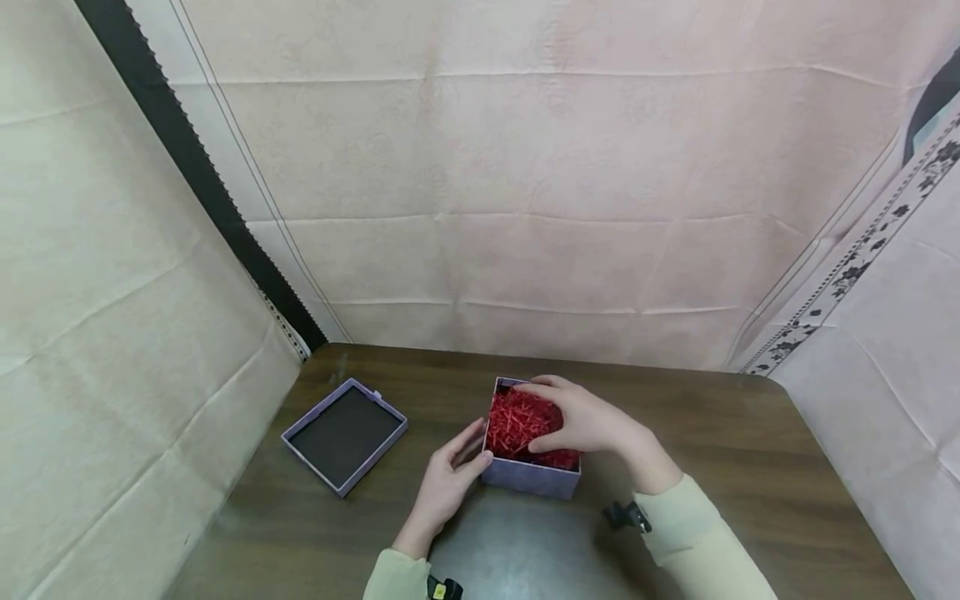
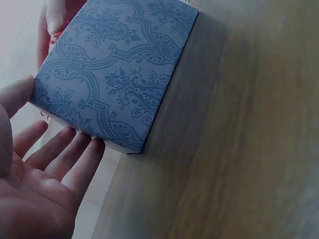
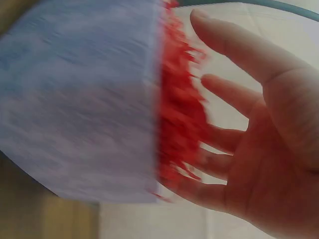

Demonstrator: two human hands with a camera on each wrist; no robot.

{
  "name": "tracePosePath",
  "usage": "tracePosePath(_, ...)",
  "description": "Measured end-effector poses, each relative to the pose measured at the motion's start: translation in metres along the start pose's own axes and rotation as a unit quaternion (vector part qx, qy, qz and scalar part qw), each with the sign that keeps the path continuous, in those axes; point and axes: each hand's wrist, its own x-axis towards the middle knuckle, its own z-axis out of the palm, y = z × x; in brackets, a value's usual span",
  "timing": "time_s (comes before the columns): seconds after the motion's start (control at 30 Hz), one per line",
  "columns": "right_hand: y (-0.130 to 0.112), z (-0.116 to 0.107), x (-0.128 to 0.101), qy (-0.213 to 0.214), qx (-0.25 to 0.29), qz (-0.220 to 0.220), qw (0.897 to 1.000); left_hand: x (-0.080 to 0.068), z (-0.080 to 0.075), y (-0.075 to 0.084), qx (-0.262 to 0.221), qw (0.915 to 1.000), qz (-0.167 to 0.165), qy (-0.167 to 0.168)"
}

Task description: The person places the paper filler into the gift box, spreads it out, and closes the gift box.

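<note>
Box: our lilac patterned gift box (image 1: 528, 477) sits open on the wooden table (image 1: 750, 467), near its middle, filled with red shredded paper (image 1: 517, 421).
Left hand: our left hand (image 1: 447, 483) lies flat against the box's left wall, fingers (image 2: 60, 154) straight and relaxed, gripping nothing; we judge it braces the box so it cannot slide.
Right hand: our right hand (image 1: 588, 421) arches over the shred, fingers spread and lightly bent, pressing on the filling rather than pinching it.
Lid: the matching lid (image 1: 345, 435) lies upturned, well apart to the left.
</note>
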Motion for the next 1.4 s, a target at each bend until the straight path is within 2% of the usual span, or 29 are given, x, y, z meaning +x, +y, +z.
tracePosePath(0.17,0.001,-0.015,-0.008,-0.017,-0.012,-0.007,1.000,0.000,0.001,0.001,0.003,1.0000,0.004,0.002)
tracePosePath(0.4,-0.001,-0.002,-0.006,-0.060,-0.037,-0.027,0.997,-0.001,0.002,0.003,0.007,1.0000,0.001,0.002)
tracePosePath(0.53,-0.001,0.013,0.003,-0.050,-0.060,-0.028,0.997,-0.001,0.001,0.002,0.010,0.9999,0.002,0.003)
tracePosePath(0.77,0.010,0.030,0.017,0.001,-0.106,-0.021,0.994,0.000,0.002,0.000,0.004,1.0000,0.009,0.001)
tracePosePath(0.93,0.010,0.026,0.014,-0.005,-0.111,-0.021,0.994,0.000,0.003,0.001,0.003,0.9999,0.012,0.002)
tracePosePath(1.1,-0.003,0.011,0.006,-0.008,-0.083,-0.007,0.996,0.001,0.002,0.001,-0.001,0.9999,0.011,0.000)
tracePosePath(1.17,-0.008,0.008,0.005,-0.001,-0.078,-0.021,0.997,0.001,0.001,0.000,-0.004,0.9999,0.014,0.001)
tracePosePath(1.23,-0.012,0.010,0.007,0.002,-0.086,-0.054,0.995,0.001,0.001,-0.001,-0.007,0.9998,0.016,0.003)
tracePosePath(1.3,-0.013,0.014,0.010,-0.005,-0.099,-0.085,0.991,0.001,0.000,-0.001,-0.010,0.9998,0.017,0.002)
tracePosePath(1.4,-0.009,0.025,0.016,-0.019,-0.126,-0.109,0.986,0.001,0.001,-0.001,-0.010,0.9998,0.015,-0.001)
